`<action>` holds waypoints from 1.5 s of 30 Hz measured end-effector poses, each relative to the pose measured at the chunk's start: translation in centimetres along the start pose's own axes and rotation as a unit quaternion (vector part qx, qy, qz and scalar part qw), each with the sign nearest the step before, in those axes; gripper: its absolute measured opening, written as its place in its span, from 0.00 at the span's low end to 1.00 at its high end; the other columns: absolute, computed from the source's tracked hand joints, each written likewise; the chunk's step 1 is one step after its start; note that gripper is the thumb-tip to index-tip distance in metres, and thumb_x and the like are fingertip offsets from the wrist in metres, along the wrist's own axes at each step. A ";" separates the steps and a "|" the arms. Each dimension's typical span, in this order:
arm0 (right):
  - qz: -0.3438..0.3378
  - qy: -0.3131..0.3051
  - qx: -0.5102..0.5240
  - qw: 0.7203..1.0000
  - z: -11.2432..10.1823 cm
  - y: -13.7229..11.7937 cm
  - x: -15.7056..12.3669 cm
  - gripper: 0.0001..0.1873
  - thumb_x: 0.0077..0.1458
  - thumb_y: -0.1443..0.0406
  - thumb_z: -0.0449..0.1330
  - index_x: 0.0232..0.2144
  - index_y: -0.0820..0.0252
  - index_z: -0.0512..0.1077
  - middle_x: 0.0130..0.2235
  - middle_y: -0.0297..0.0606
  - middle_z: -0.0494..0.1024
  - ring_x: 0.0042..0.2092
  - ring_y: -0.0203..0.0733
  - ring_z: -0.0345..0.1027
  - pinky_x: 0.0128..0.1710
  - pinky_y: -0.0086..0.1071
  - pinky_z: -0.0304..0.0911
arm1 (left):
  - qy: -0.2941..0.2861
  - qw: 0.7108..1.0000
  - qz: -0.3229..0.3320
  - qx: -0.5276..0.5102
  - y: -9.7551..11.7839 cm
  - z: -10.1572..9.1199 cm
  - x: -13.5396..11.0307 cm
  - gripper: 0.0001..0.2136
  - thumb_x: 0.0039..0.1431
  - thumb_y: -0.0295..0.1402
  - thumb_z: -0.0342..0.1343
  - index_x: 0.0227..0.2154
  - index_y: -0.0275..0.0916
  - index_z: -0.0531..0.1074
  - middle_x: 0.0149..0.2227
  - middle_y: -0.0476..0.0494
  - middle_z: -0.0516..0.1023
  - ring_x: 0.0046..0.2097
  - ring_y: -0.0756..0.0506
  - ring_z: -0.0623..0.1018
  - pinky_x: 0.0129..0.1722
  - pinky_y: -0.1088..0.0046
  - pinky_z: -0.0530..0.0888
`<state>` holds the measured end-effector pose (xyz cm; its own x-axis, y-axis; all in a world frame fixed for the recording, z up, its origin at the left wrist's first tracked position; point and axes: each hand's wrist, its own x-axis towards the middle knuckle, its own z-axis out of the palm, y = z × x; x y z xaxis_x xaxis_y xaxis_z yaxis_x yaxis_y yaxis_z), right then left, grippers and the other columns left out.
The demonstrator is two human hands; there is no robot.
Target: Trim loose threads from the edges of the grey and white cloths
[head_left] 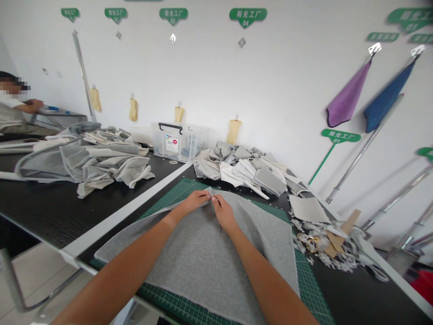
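At near centre lies a grey cloth [199,257], its far edge pinched by the left hand [199,198] and the right hand [223,213]. Uneven tension could pucker it; a loose pinch could drop the edge. Sliding right over the green cutting mat [311,291], the cloth could catch on the scrap heap [338,262].

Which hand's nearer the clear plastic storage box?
Left. The left hand is in front of the clear plastic storage box, slightly right of it; the right hand is farther right. Both pinch the gray fabric.
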<state>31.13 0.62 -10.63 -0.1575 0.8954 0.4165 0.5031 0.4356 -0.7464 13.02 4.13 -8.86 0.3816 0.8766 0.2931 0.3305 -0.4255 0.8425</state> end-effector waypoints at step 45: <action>-0.003 0.012 0.007 1.000 0.0 -0.3 -0.3 0.18 0.68 0.51 0.47 0.40 0.52 0.72 0.35 0.33 0.78 0.38 0.42 0.71 0.41 0.33 0.61 | 0.033 0.994 -0.051 -0.092 0.3 0.2 -0.3 0.18 0.55 0.47 0.59 0.31 0.34 0.78 0.31 0.46 0.77 0.36 0.46 0.73 0.39 0.72 0.67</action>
<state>31.07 0.20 -10.53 -0.1402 0.8903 0.4333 0.4911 0.4425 -0.7504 13.19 3.65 -8.76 0.2940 0.9287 0.2262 0.1988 -0.2909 0.9359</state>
